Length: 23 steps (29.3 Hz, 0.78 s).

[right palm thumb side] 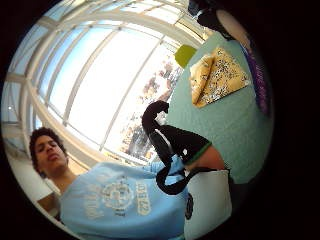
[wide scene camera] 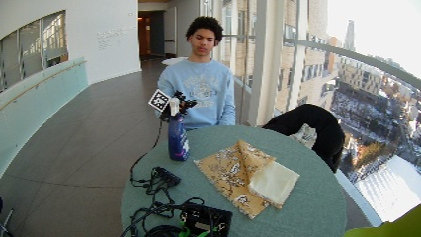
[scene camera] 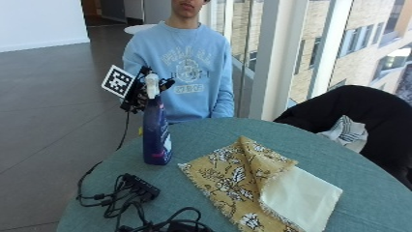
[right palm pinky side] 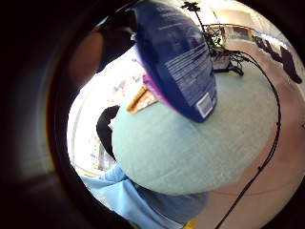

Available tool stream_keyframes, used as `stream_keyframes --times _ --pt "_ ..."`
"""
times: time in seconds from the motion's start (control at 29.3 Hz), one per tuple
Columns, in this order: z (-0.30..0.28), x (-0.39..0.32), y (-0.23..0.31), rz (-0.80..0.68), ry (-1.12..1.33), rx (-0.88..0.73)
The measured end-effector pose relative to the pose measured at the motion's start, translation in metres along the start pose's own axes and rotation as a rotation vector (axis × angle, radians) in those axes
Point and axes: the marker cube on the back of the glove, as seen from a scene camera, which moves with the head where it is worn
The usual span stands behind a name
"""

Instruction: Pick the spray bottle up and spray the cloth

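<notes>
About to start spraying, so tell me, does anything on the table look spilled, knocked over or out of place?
Nothing spilled. The spray bottle stands upright; the cloth lies with one corner folded over.

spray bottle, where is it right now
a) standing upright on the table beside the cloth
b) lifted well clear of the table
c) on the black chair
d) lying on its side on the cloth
a: in the outside view the spray bottle stands upright with its base on the table, just beside the yellow patterned cloth and not on it, while the gloved right hand is at the bottle's white spray head.
</notes>
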Motion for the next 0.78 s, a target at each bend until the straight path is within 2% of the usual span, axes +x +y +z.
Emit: stream_keyframes --times 0.14,0.38,0.51,0.65,0.78 --pt "-0.009 0.016 -0.015 0.007 -0.085 0.092" --pt "-0.008 0.041 -0.040 0.159 -0.264 0.132" --pt "-0.009 0.053 -0.053 0.159 -0.260 0.105" --pt "-0.008 0.063 -0.065 0.104 -0.232 0.012" --pt "0.003 0.061 -0.084 0.186 -0.220 0.069"
